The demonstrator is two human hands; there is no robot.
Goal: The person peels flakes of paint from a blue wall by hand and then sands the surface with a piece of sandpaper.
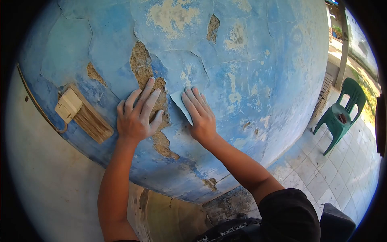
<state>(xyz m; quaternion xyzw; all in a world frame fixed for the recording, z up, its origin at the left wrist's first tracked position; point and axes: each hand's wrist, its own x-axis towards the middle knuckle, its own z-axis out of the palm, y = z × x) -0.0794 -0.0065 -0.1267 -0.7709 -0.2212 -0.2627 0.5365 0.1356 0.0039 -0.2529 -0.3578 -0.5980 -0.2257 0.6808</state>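
Note:
My left hand (pixel 138 117) lies against the cracked blue wall (pixel 258 44) with its fingers spread and whitened by dust. It rests over the left side of a long bare patch (pixel 141 62) where the paint and plaster have come off. To the right of that patch, my right hand (pixel 200 115) presses a pale sheet of sandpaper (pixel 177 100) flat on the wall. Its dusty fingers lie close together over the sheet. Only the left edge and corner of the sandpaper show; the rest is hidden under the hand.
A switch box (pixel 68 105) on a wooden board (pixel 94 123) is fixed to the wall at left, with a cable (pixel 34 92) beside it. A green plastic chair (pixel 340 115) stands on the tiled floor (pixel 318 173) at right. Smaller chipped spots (pixel 213 28) mark the wall.

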